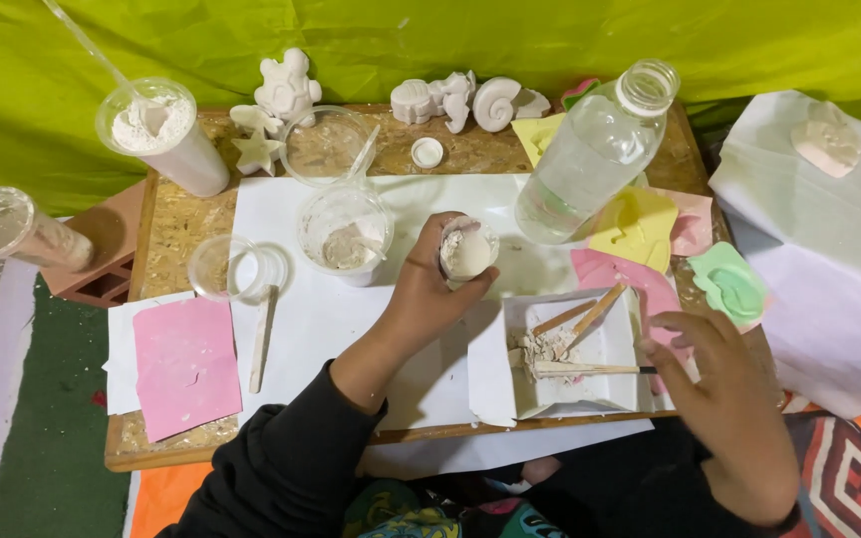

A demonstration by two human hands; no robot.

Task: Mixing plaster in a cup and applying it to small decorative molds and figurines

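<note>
Chipboard makes up the low surface (166,239), which stands against a bright green cloth backdrop (430,40), with white paper sheets (291,329) spread over its middle. At the far edge stand white plaster figures (286,90), shell-shaped casts (495,103), a clear water bottle (590,154) lying tilted with its cap off, and a plastic cup of white powder (156,130). Pastel moulds (729,282) lie to the right, and a pink sheet (186,364) to the left.

The left hand (430,289) reaches forward in a black sleeve, its grip closed around a small cup of wet white plaster (468,249), held tilted above the paper near the middle of the surface. The right hand (719,389) hangs at the near right edge, its grip pinching a thin brush (590,369) that lies across a white paper tray (605,354) of plaster crumbs. The cup's inside is smeared off-white.
</note>
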